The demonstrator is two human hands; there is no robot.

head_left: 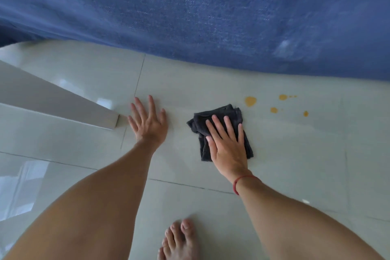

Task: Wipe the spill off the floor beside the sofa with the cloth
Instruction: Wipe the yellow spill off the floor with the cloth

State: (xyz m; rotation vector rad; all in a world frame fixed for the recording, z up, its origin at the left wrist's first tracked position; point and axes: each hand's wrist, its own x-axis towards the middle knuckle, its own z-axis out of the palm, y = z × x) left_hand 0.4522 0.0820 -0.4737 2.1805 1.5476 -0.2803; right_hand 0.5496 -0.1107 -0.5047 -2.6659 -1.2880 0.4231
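A dark grey folded cloth point(213, 118) lies flat on the pale tiled floor point(295, 154). My right hand point(226, 143) presses down on it with fingers spread. Several orange-yellow drops of the spill point(250, 101) sit just beyond and to the right of the cloth, close to the blue sofa point(211, 10); the nearest drop is almost at the cloth's far corner. My left hand point(147, 121) rests flat on the bare floor to the left of the cloth, fingers apart, holding nothing.
The sofa's fabric edge runs across the top of the view. A white low furniture corner point(63, 101) juts in from the left, ending beside my left hand. My bare foot point(179, 240) stands on the tiles at the bottom.
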